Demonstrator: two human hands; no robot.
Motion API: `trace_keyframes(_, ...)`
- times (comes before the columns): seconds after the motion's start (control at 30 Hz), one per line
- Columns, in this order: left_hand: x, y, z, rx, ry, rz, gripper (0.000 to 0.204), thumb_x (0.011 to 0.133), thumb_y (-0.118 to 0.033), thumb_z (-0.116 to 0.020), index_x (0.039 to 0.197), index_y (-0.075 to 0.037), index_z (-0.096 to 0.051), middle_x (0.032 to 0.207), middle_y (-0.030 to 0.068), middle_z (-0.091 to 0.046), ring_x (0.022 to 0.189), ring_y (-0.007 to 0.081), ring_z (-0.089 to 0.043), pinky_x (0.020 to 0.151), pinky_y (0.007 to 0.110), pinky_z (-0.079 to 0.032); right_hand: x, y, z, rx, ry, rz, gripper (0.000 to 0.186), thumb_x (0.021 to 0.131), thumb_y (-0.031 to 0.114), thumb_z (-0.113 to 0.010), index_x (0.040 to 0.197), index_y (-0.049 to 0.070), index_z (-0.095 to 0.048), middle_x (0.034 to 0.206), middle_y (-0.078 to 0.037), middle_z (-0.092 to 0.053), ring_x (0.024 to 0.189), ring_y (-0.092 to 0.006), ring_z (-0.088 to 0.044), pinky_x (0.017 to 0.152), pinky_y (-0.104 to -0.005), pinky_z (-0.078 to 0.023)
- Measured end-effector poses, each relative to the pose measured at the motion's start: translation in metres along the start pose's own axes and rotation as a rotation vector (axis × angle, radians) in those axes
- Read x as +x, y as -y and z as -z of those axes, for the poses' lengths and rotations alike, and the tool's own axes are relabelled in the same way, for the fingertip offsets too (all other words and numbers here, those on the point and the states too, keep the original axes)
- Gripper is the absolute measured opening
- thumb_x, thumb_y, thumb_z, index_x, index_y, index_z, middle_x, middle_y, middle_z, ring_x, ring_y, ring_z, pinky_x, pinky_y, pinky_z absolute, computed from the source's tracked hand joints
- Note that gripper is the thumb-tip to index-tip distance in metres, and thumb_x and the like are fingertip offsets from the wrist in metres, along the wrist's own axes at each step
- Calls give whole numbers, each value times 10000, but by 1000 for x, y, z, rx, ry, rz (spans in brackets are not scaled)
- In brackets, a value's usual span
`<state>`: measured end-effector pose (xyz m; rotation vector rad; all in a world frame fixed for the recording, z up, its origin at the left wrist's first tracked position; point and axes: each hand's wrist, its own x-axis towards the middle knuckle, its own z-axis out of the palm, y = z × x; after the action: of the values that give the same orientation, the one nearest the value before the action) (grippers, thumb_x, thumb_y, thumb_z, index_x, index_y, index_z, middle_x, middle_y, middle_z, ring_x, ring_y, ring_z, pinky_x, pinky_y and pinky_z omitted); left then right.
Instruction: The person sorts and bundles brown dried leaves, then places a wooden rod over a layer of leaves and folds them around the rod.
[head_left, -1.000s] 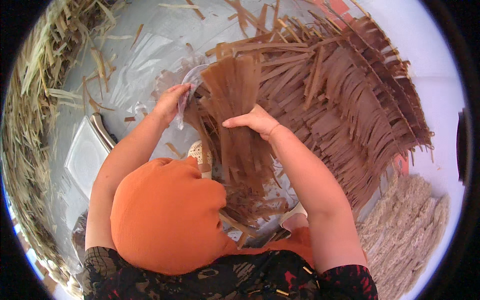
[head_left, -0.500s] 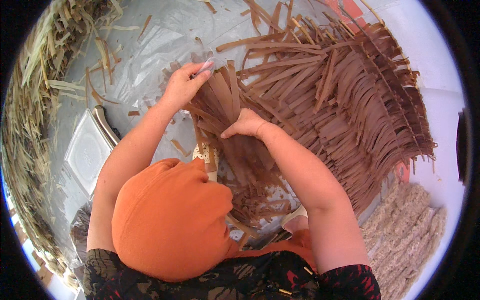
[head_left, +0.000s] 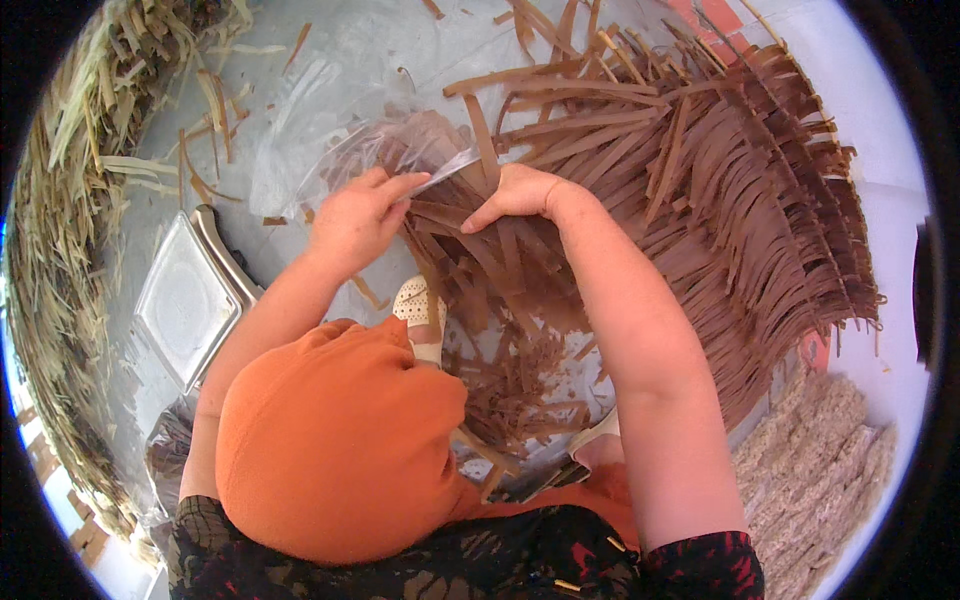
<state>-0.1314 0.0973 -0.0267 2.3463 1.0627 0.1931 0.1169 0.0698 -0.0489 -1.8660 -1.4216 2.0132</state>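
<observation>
My left hand (head_left: 355,220) pinches the rim of a clear plastic bag (head_left: 318,172), its thumb and fingers closed on the film. One end of a bundle of flat brown strips (head_left: 450,212) lies inside the bag, seen through the film. My right hand (head_left: 515,195) grips the bundle just outside the bag's mouth. Its thumb lies over the strips and its other fingers are hidden under them. Loose ends of the strips hang down below both hands.
A large heap of brown strips (head_left: 720,200) hung in rows fills the right. A kitchen scale (head_left: 190,300) stands at left, beside a pale strip pile (head_left: 70,230). Brown scraps (head_left: 520,390) litter the floor near a cream shoe (head_left: 420,305). A beige tufted mat (head_left: 810,470) lies lower right.
The bag's mouth has been drawn over the end of the bundle, and more film covers the strips. My left hand has moved lower and slightly left; my right hand has moved up.
</observation>
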Motion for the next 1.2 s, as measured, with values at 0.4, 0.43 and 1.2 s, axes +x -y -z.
trace_keyframes(0.4, 3, -35, -32, -1020, 316, 70, 453, 944, -167, -624, 1371, -131, -479, 927, -20, -560, 799, 78, -536, 676, 258, -477, 62, -41, -15, -68, -35, 221, 625, 654, 368, -829, 1125, -8, -665, 1080, -171, -683, 939, -245, -673, 848, -335, -528)
trace_keyframes(0.43, 3, -30, -36, -1141, 370, 58, 468, 958, -151, -605, 1396, -124, -445, 977, -34, -548, 833, 62, -519, 670, 239, -463, 68, -32, -22, -121, 1, 244, 619, 658, 364, -821, 1138, 8, -660, 1088, -166, -680, 966, -243, -665, 867, -343, -520)
trace_keyframes(1.2, 15, 28, -55, -1159, -6, 589, 391, 979, -259, -540, 1365, -191, -541, 702, -56, -522, 579, 39, -483, 496, 200, -418, -72, -40, -29, -474, -661, 146, 431, 973, 425, -455, 1356, 235, -507, 1038, -169, -682, 935, -348, -664, 837, -431, -512)
